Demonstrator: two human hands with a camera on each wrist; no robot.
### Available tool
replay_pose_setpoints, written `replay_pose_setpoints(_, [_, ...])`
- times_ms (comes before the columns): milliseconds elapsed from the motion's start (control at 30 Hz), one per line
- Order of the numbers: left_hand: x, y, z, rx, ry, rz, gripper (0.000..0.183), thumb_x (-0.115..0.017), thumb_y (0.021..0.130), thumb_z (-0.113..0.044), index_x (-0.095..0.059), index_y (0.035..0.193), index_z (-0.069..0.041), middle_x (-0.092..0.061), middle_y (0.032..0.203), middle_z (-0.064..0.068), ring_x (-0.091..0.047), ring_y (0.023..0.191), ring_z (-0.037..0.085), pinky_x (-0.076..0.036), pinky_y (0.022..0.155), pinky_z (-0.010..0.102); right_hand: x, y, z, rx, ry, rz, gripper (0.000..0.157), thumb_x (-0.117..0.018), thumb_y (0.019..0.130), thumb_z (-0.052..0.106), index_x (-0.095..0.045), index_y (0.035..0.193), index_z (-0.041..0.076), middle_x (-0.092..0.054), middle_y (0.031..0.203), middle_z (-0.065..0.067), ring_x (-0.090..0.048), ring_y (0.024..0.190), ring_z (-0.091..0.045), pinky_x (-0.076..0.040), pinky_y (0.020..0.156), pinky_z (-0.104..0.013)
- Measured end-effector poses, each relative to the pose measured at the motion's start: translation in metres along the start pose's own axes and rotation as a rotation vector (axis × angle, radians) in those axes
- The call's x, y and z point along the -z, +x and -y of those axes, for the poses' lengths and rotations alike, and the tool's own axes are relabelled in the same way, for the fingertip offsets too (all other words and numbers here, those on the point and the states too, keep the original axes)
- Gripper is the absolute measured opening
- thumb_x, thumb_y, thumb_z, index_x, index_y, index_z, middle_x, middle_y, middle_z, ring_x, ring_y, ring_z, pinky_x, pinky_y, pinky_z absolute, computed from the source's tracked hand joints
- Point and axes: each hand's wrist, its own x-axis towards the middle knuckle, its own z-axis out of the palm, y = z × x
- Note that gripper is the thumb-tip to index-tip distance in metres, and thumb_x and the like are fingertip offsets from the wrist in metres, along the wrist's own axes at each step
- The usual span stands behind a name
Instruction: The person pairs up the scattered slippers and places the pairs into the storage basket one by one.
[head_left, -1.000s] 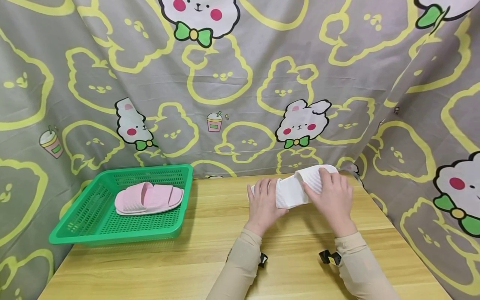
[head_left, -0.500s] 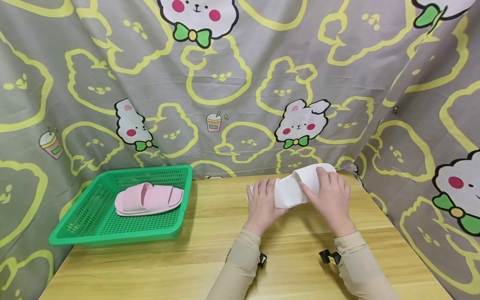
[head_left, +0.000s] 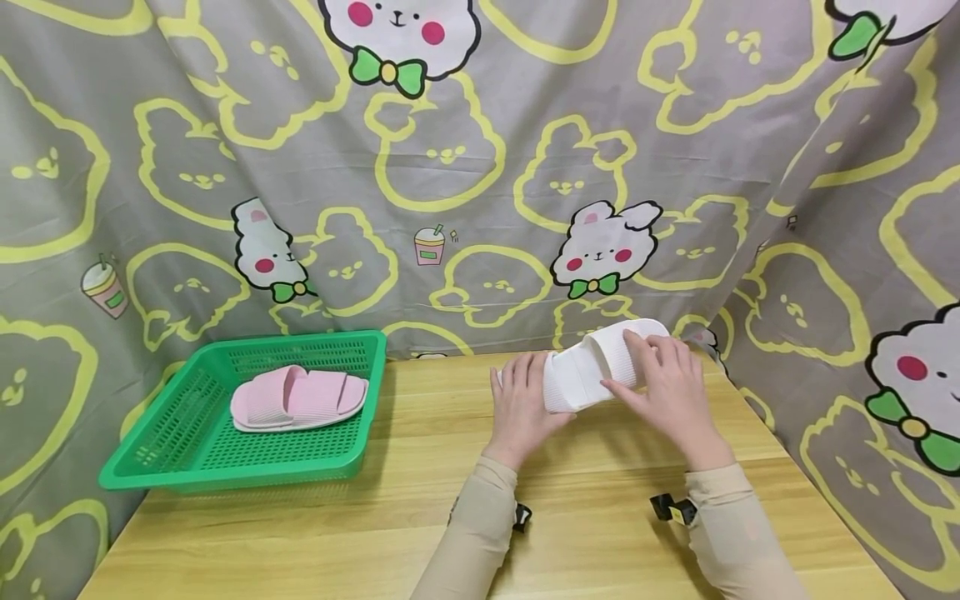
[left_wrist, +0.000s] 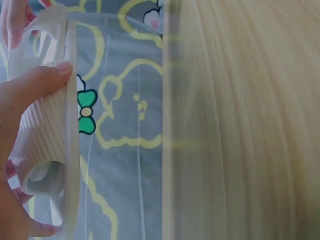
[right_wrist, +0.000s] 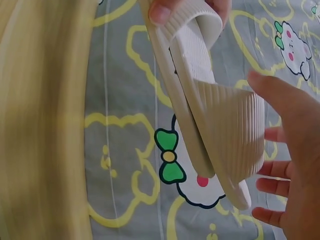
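Note:
A pair of white slippers (head_left: 577,379) is held in the air over the back right of the table, tilted with the right end higher. Two soles lie one against the other in the right wrist view, with a ribbed strap (right_wrist: 232,130) near each end. My left hand (head_left: 519,412) grips the left end, its thumb over the ribbed strap (left_wrist: 45,130) in the left wrist view. My right hand (head_left: 671,392) is at the other end, fingers spread and loosely bent, fingertips right at the strap's side.
On the left of the wooden table (head_left: 450,517) stands a green plastic basket (head_left: 243,479) with pink slippers (head_left: 300,398) in it. A grey patterned curtain (head_left: 480,292) hangs right behind the table and along its right side.
The right end of the white slippers has risen slightly. My right hand's fingers have loosened and spread, and its wrist has shifted right. The left hand keeps its grip.

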Motion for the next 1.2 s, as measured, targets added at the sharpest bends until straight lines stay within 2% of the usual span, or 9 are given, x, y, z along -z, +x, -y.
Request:
replay_pose_setpoints(200, [0.0,0.0,0.0,-0.012,0.001,-0.016,0.102,-0.088,0.055,-0.056,-0.042,0.139,-0.02,-0.05,0.131,0.001,-0.047,0.125,0.023,-0.036,0.106,0.066,0.004,-0.001,-0.004,0.035,0.005,0.053,0.087,-0.078,0.066,0.054,-0.05,0.138,0.015,-0.048,0.124,-0.021,-0.042,0.116,-0.041,-0.037,0.089,-0.059])
replay_pose_setpoints(433, [0.001,0.0,0.0,-0.019,-0.019,-0.011,0.102,-0.088,0.056,-0.057,-0.043,0.14,-0.019,-0.049,0.133,0.001,-0.046,0.126,0.023,-0.037,0.105,0.066,0.006,-0.001,-0.01,0.064,-0.02,0.098,0.097,-0.081,0.058,0.056,-0.046,0.141,0.02,-0.045,0.134,-0.021,-0.036,0.127,-0.041,-0.028,0.103,-0.064])
replay_pose_setpoints(633, [0.0,0.0,0.0,-0.027,-0.033,-0.009,0.1,-0.088,0.057,-0.056,-0.044,0.139,-0.019,-0.049,0.134,0.001,-0.045,0.127,0.023,-0.037,0.105,0.065,0.008,-0.001,-0.013,0.068,-0.03,0.137,0.109,-0.09,0.05,0.054,-0.043,0.143,0.023,-0.041,0.14,-0.02,-0.033,0.132,-0.042,-0.025,0.105,-0.068])
replay_pose_setpoints(1033, [0.0,-0.001,0.001,-0.032,-0.036,0.016,0.101,-0.088,0.056,-0.056,-0.042,0.139,-0.021,-0.048,0.135,0.001,-0.044,0.128,0.023,-0.037,0.106,0.065,0.008,-0.001,-0.017,0.124,-0.05,0.134,0.11,-0.096,0.048,0.029,-0.042,0.144,0.019,-0.041,0.143,-0.02,-0.032,0.132,-0.042,-0.029,0.103,-0.063])
replay_pose_setpoints(1200, [-0.001,-0.001,0.001,-0.036,-0.032,0.03,0.102,-0.088,0.057,-0.057,-0.041,0.139,-0.021,-0.048,0.137,0.0,-0.044,0.129,0.023,-0.036,0.107,0.064,0.007,-0.002,-0.019,0.13,-0.047,0.138,0.111,-0.096,0.047,0.025,-0.042,0.144,0.019,-0.041,0.144,-0.021,-0.033,0.131,-0.043,-0.029,0.103,-0.061])
